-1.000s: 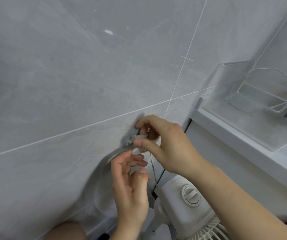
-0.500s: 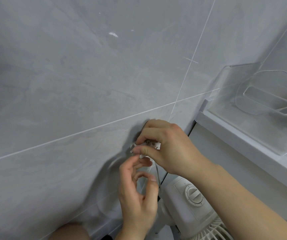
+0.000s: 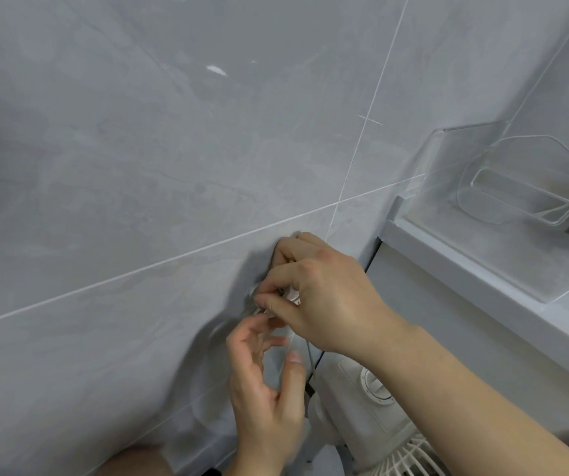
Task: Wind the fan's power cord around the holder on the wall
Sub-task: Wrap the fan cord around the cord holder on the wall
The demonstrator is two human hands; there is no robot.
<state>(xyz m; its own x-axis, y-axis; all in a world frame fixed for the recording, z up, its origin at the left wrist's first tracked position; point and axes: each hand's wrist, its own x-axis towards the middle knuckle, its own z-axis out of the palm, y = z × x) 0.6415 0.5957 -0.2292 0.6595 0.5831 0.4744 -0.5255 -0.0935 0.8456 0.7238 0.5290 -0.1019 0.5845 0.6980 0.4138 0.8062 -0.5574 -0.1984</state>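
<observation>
A small holder (image 3: 255, 293) is fixed to the grey tiled wall, mostly hidden behind my fingers. My right hand (image 3: 321, 293) covers it, with thumb and fingers pinching the thin white power cord (image 3: 309, 355) at the holder. The cord drops from that hand towards the white fan (image 3: 372, 420) below, whose dial and grille show at the bottom. My left hand (image 3: 266, 383) is just under the holder, fingers loosely curled; it looks empty, but whether its fingertips touch the cord I cannot tell.
A clear plastic tray (image 3: 503, 214) stands on a white ledge (image 3: 475, 293) to the right, close to my right forearm. The grey tiled wall (image 3: 139, 166) fills the left and top. A knee (image 3: 132, 462) shows at the bottom edge.
My right hand has closed in over the holder and now hides more of it. My left hand has risen slightly towards the holder, fingers spreading a little.
</observation>
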